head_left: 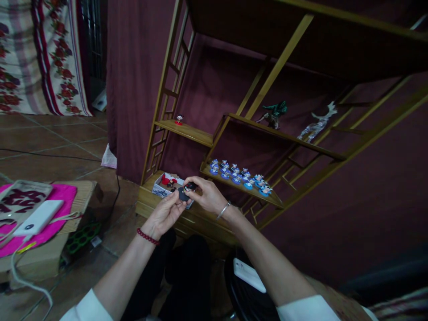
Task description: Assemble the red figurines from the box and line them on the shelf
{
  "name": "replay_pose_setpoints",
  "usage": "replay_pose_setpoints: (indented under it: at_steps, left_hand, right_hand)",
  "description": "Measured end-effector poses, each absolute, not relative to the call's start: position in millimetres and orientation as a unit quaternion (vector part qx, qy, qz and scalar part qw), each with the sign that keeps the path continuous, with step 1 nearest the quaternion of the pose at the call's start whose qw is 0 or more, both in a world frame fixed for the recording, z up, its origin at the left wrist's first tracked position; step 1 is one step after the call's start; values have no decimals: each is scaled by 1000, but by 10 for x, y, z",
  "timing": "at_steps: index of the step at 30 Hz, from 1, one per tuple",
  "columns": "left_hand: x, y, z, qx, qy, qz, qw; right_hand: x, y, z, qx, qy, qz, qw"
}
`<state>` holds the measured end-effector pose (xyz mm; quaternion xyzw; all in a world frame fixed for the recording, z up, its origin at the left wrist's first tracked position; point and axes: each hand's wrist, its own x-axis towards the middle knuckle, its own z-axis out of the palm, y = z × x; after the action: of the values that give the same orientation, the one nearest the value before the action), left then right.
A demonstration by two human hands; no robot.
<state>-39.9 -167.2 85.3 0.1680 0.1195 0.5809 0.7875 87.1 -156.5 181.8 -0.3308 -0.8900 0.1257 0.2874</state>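
Open box (159, 191) at the lower left corner of the cabinet (247, 121), just beyond left hand (166, 212), the nearer one; its long axis runs left-right. Left hand pinches dark disc (182, 195). Figurine (190, 187) at the disc's right edge, contact unclear, right hand (209, 195) clamped on it.

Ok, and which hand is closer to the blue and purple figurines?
Right. The right hand is in front of the figurines, a little to their left, not touching; the left hand is farther left, by the box.
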Motion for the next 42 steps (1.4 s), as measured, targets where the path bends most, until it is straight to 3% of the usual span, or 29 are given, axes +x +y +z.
replay_pose_setpoints:
  at_steps: [24, 29, 35, 42]
  left_hand:
    - [-333, -1721, 796, 139, 131, 571, 799]
    - [-315, -1730, 588, 130, 161, 561, 801]
    - [-290, -1689, 315, 81, 186, 559, 804]
    - [-203, -1665, -132, 0, 227, 527, 819]
  right_hand:
    - [916, -1524, 1767, -315, -919, 100, 216]
    - [962, -1492, 1495, -348, -896, 137, 239]
    - [997, -1471, 1044, -405, -815, 287, 299]
    - [1011, -1392, 339, -454, -729, 363, 362]
